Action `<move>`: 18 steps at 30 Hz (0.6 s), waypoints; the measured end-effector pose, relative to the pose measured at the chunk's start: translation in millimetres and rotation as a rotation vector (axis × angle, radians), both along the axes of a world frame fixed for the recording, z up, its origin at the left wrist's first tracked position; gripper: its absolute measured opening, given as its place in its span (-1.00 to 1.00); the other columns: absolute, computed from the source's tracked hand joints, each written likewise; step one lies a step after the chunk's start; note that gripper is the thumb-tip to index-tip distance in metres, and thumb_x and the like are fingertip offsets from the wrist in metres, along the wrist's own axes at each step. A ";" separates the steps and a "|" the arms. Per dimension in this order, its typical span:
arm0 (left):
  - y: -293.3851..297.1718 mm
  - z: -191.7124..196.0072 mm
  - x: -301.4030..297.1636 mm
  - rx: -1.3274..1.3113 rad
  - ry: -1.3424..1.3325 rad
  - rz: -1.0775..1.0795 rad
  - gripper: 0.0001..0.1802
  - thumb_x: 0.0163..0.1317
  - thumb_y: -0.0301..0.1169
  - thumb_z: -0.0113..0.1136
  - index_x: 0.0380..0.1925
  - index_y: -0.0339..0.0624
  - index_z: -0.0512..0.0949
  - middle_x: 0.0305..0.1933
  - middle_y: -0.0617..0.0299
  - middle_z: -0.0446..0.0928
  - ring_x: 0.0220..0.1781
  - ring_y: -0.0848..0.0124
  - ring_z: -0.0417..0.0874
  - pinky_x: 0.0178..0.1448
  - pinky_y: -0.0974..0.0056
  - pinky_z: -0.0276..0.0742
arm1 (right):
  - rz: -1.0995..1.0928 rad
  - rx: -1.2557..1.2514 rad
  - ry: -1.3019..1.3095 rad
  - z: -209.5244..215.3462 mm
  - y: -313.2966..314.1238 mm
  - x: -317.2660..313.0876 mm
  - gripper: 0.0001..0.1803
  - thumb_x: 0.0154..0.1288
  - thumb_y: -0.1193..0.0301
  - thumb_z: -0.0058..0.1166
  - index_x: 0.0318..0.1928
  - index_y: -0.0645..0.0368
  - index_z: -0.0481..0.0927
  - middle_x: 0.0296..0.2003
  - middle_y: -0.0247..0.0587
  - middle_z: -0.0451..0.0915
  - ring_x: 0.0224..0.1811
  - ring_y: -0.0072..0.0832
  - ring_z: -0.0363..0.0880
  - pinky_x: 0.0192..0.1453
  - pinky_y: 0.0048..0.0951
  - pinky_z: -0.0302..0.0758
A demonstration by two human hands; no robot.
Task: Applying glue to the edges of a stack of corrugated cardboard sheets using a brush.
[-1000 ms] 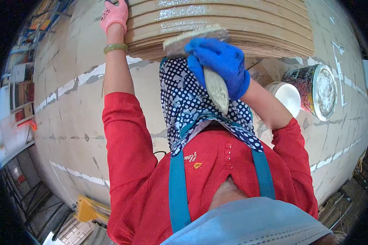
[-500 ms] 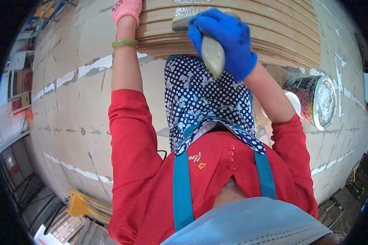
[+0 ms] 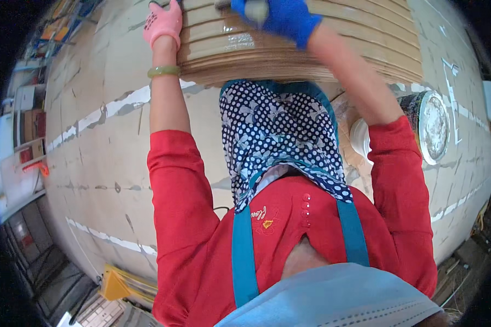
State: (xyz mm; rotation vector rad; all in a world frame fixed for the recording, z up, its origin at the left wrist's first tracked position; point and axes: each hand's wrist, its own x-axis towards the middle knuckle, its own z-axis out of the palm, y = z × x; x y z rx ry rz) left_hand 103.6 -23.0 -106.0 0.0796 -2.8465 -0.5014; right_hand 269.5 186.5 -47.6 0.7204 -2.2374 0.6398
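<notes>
A stack of thin wooden sheets (image 3: 333,52) lies in front of me on a board-covered floor. My left hand (image 3: 163,22), in a pink glove with a green bangle at the wrist, rests flat on the stack's left end. My right hand (image 3: 286,17), in a blue glove, is closed around the grey handle of a wide-bladed scraper tool (image 3: 255,10) on top of the stack, near the picture's upper edge. The tool's blade is mostly cut off by the frame. A dotted scarf and a red top with teal straps fill the middle of the view.
An open metal can (image 3: 432,126) with pale paste and a white lid (image 3: 359,139) stand to the right of the stack, beside my right arm. A yellow object (image 3: 117,284) lies at the lower left. Shelves with boxes (image 3: 23,128) line the far left.
My right hand has pushed the scraper farther away across the top of the stack. My left hand has slid farther along the stack's left end too.
</notes>
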 end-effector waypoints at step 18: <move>14.5 -1.8 0.2 0.097 0.067 -0.117 -0.19 0.17 0.13 -0.12 0.22 -0.30 0.23 0.18 -0.15 0.36 0.22 -0.01 0.37 0.26 0.07 0.24 | -0.417 -0.889 -0.263 14.0 214.3 31.4 -0.79 0.22 0.33 0.13 -0.46 0.19 0.61 -0.57 -0.42 0.53 -0.52 -0.62 0.45 -0.43 -0.54 0.40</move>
